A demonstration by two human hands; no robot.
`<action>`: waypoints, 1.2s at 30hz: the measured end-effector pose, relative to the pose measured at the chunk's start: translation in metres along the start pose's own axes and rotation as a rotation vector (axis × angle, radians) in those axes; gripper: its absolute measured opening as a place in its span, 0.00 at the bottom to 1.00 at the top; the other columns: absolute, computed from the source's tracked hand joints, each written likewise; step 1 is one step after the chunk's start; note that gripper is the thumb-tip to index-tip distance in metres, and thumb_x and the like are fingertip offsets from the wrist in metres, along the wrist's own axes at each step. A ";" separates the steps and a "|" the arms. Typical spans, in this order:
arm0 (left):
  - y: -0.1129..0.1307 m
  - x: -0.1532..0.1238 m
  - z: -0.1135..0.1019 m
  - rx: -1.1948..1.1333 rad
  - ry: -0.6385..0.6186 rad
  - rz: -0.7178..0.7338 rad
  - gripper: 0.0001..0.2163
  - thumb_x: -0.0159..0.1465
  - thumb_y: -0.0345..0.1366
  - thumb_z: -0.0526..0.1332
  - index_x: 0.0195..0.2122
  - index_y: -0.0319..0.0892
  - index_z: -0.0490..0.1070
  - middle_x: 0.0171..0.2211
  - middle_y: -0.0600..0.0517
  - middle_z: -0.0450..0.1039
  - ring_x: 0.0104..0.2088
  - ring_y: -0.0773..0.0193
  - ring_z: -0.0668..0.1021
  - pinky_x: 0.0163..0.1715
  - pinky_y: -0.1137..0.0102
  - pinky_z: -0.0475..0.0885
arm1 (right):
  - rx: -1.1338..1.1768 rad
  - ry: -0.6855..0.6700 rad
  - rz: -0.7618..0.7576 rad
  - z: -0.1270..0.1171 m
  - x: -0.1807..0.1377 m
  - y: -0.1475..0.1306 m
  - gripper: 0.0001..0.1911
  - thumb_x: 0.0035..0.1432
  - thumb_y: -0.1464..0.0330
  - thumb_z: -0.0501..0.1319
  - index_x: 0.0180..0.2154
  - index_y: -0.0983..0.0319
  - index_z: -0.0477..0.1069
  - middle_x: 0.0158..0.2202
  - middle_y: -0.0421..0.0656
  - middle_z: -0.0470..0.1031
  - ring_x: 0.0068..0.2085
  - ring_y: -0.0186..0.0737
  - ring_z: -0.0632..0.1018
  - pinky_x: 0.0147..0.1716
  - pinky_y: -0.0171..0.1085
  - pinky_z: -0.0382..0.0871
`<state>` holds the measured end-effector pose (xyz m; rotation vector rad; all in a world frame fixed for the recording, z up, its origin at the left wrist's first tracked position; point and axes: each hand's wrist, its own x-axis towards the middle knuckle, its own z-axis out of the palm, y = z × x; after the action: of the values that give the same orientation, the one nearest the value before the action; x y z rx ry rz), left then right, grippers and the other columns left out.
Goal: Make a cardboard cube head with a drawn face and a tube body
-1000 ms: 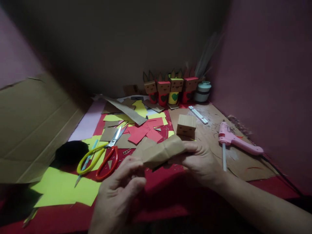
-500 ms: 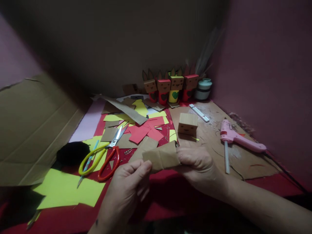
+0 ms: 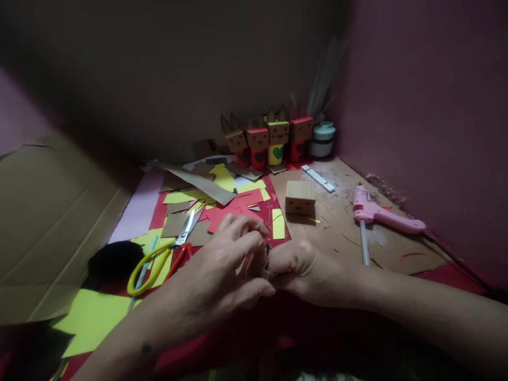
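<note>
My left hand [image 3: 226,264] curls over a folded piece of brown cardboard [image 3: 266,273], most of which is hidden behind the fingers. Against it, my right hand [image 3: 304,267] is closed on the other end of the same piece. Both hands meet above the red table's near part. Just beyond them stands a small cardboard box [image 3: 300,198] with a drawn face. Left of my left hand lie scissors [image 3: 174,246] with one yellow and one red handle, partly covered by my forearm.
A pink glue gun [image 3: 369,208] with a glue stick lies at right on a cardboard sheet [image 3: 341,238]. White sticks [image 3: 317,178] lie behind. Several box-headed figures [image 3: 257,145] and a teal-lidded pot [image 3: 323,140] stand at the back. Paper scraps [image 3: 103,312] cover the left.
My left hand has gone from pinching the cardboard's left end to curling over it beside my right hand. The piece now looks bent and mostly hidden. The view has shifted slightly.
</note>
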<state>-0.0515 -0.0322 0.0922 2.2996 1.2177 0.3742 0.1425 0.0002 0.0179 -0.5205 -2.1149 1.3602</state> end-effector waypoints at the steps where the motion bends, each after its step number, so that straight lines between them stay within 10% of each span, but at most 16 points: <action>1: 0.000 0.001 0.000 -0.018 -0.019 0.003 0.08 0.65 0.36 0.65 0.32 0.45 0.66 0.49 0.49 0.70 0.50 0.56 0.72 0.44 0.66 0.72 | -0.035 0.007 -0.021 0.000 -0.001 -0.001 0.14 0.60 0.76 0.59 0.22 0.63 0.72 0.23 0.37 0.72 0.26 0.31 0.70 0.24 0.30 0.63; 6: -0.002 0.003 0.007 -0.169 0.072 -0.003 0.04 0.65 0.33 0.63 0.34 0.46 0.68 0.41 0.52 0.74 0.41 0.60 0.76 0.40 0.69 0.72 | -0.090 0.066 -0.083 -0.008 0.000 -0.007 0.15 0.56 0.80 0.58 0.20 0.62 0.73 0.21 0.37 0.70 0.24 0.31 0.68 0.23 0.31 0.61; 11: -0.020 0.014 0.002 -0.547 0.340 -0.078 0.16 0.60 0.37 0.69 0.50 0.49 0.73 0.44 0.49 0.78 0.46 0.55 0.79 0.40 0.69 0.75 | 0.649 0.177 0.240 -0.019 0.012 -0.001 0.01 0.47 0.73 0.71 0.26 0.62 0.82 0.22 0.39 0.79 0.27 0.35 0.78 0.31 0.33 0.73; 20: -0.054 0.010 0.019 -1.061 0.196 -0.160 0.29 0.52 0.42 0.76 0.56 0.56 0.75 0.55 0.48 0.76 0.50 0.49 0.80 0.39 0.68 0.78 | 1.201 0.369 0.422 -0.009 0.016 0.018 0.12 0.42 0.77 0.71 0.34 0.65 0.81 0.27 0.41 0.81 0.21 0.30 0.77 0.26 0.30 0.75; 27: -0.045 0.009 0.038 -0.881 0.201 -0.278 0.32 0.50 0.32 0.75 0.56 0.53 0.69 0.47 0.52 0.79 0.46 0.57 0.81 0.44 0.68 0.76 | 1.247 0.393 0.449 -0.002 0.017 0.022 0.12 0.40 0.78 0.72 0.32 0.67 0.81 0.23 0.37 0.78 0.19 0.27 0.74 0.23 0.27 0.74; 36: -0.055 0.001 0.063 -0.273 0.674 -0.096 0.13 0.60 0.33 0.69 0.44 0.47 0.68 0.46 0.51 0.71 0.47 0.60 0.76 0.47 0.66 0.73 | 1.170 0.489 0.514 0.004 0.018 0.027 0.12 0.38 0.75 0.74 0.31 0.67 0.81 0.25 0.40 0.80 0.17 0.26 0.73 0.21 0.27 0.70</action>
<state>-0.0594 -0.0246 0.0097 1.9193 1.4560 1.2667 0.1264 0.0191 -0.0037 -0.7653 -0.5809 2.1525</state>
